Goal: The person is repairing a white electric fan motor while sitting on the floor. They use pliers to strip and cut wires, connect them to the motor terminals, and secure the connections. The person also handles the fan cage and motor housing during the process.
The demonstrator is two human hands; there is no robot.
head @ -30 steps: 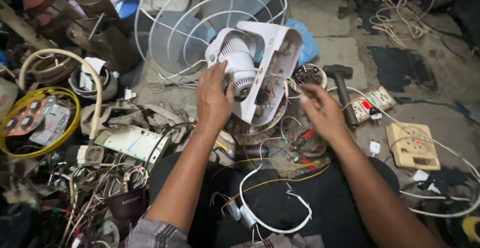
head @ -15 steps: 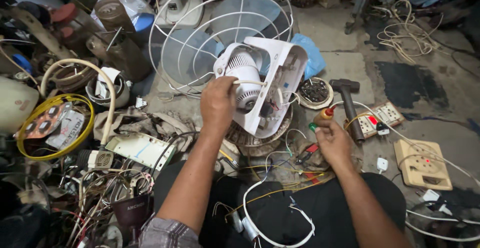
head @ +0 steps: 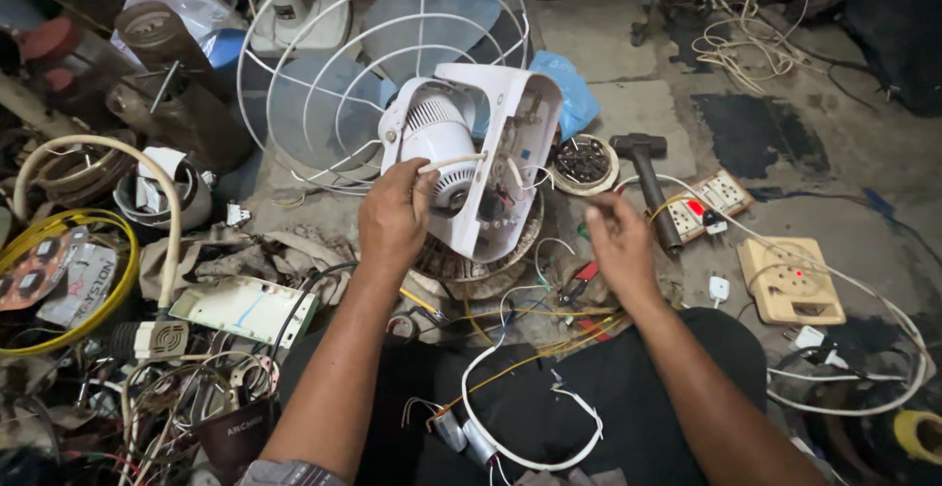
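Observation:
A white fan motor sits in an open white housing, tilted up in front of the fan's wire grille and pale blades. My left hand grips the motor from below, and a white wire crosses its fingertips. My right hand hovers to the right of the housing, apart from it. Its fingertips are pinched together and blurred, so I cannot make out anything between them. Thin yellow wires and a white cable run from the fan across my dark lap.
A black hammer and a white power strip lie right of my right hand, with a beige socket box further right. A white panel, a yellow hoop and tangled cables crowd the left. A blue bag lies behind the housing.
My right hand has lifted off the tools on the floor and come up beside the housing with its fingers pinched. My left hand stays on the motor.

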